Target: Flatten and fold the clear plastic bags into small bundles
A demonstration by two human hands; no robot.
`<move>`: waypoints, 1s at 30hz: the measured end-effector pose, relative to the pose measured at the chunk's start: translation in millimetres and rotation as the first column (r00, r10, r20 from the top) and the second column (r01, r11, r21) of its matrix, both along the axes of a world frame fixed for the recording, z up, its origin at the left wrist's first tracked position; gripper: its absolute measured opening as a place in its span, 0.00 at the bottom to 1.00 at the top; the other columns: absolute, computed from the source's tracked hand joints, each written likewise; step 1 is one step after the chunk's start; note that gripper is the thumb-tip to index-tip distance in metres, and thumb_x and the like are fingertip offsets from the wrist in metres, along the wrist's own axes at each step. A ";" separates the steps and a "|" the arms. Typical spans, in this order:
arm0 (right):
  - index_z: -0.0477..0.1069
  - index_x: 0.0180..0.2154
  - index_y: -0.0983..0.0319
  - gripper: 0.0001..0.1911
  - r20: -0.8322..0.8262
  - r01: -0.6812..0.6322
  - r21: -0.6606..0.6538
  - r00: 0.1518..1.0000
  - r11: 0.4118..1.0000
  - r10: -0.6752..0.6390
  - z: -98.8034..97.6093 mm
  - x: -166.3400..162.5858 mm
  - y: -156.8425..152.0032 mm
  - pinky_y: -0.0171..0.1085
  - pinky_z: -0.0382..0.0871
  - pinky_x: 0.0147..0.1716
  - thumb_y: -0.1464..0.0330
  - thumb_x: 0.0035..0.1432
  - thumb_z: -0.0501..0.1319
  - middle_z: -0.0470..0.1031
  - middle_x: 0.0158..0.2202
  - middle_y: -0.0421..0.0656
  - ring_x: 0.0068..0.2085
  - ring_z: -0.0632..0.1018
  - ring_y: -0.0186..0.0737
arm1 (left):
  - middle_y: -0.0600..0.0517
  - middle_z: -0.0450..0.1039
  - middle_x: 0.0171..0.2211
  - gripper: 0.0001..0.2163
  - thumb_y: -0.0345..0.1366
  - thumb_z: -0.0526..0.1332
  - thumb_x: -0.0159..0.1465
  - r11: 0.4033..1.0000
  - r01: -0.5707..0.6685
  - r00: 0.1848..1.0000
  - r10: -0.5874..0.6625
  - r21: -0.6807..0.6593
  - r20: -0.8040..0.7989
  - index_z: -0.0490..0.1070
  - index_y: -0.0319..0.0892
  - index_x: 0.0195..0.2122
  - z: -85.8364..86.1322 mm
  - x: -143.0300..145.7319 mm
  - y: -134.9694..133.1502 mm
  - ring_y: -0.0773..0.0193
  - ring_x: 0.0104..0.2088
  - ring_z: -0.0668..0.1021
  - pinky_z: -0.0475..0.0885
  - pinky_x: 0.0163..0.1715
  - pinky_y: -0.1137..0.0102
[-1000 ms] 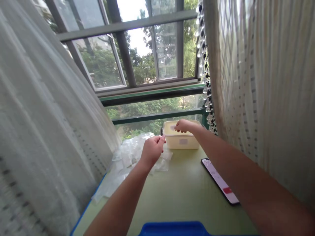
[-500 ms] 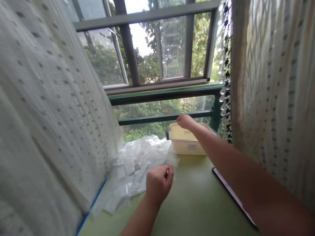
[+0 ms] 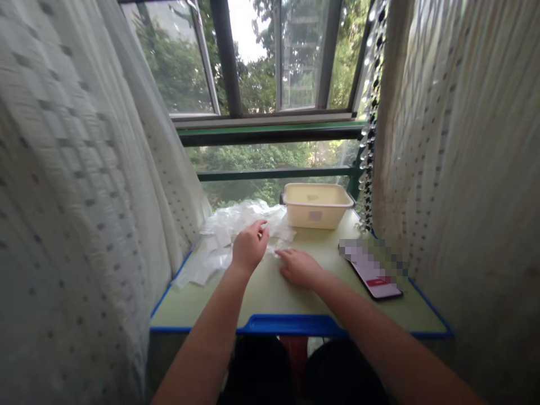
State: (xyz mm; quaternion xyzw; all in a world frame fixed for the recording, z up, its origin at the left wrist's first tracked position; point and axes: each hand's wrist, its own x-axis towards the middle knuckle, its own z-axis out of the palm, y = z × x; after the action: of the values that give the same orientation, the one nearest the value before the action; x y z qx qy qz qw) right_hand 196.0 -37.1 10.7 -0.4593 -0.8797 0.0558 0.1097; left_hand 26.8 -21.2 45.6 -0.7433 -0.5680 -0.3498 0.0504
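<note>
A loose heap of clear plastic bags (image 3: 211, 256) spreads over the left half of the light green tabletop (image 3: 270, 298). Above the near right part of this heap is my left hand (image 3: 250, 246), its fingers curled in toward the thumb. Whatever it may pinch is hidden or too small to make out. My right hand (image 3: 300, 269) lies low over the table just to the right, fingers stretched out and thumb a little apart. Its fingertips reach a crumpled clear bit at the heap's edge. A cream plastic bin (image 3: 314, 216) stands behind both hands.
A phone (image 3: 371, 273), its screen partly blurred, lies at the right. The table has a blue edge with a blue tray ledge (image 3: 295, 323) in front. Patterned curtains (image 3: 84, 169) hang on both sides. Beyond the bin are green rails (image 3: 270, 175) and windows.
My right hand has come back from above the bin to the table beside the heap. My left hand stays closed near the bags. The view has tilted down, showing the table's front edge.
</note>
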 end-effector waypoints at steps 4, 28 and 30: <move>0.65 0.50 0.63 0.19 0.033 0.067 0.043 0.997 0.997 -0.068 -9.3 1.7 -7.4 0.40 0.62 0.45 0.70 0.55 0.53 0.72 0.44 0.50 0.46 0.71 0.47 | 0.46 0.74 0.41 0.14 0.34 0.54 0.60 0.964 0.171 0.927 -0.227 -0.201 -0.300 0.69 0.42 0.47 -18.5 18.4 -7.0 0.58 0.40 0.74 0.66 0.38 0.69; 0.62 0.49 0.59 0.28 -0.810 -0.183 -0.513 0.426 0.839 -0.403 79.8 51.5 -95.8 0.28 0.56 0.16 0.64 0.44 0.64 0.67 0.25 0.35 0.20 0.64 0.27 | 0.43 0.76 0.30 0.19 0.47 0.58 0.58 0.200 0.829 0.541 -0.054 -0.522 0.839 0.71 0.35 0.39 15.5 -13.6 -107.7 0.63 0.25 0.77 0.69 0.25 0.72; 0.65 0.46 0.60 0.26 -0.789 -0.184 -0.551 0.432 0.814 -0.437 67.4 56.1 -91.2 0.28 0.59 0.18 0.67 0.43 0.64 0.68 0.26 0.36 0.22 0.66 0.28 | 0.42 0.76 0.34 0.21 0.47 0.59 0.57 0.083 0.804 0.592 -0.030 -0.588 0.805 0.69 0.37 0.45 13.3 -22.6 -115.2 0.60 0.29 0.78 0.69 0.25 0.71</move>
State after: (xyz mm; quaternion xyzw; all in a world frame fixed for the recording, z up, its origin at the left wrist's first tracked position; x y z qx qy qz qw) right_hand 252.1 -128.2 78.1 -0.4376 -0.5868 0.5366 0.4198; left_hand 4.2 -136.4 58.9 -0.5876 -0.3669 -0.1469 -0.7060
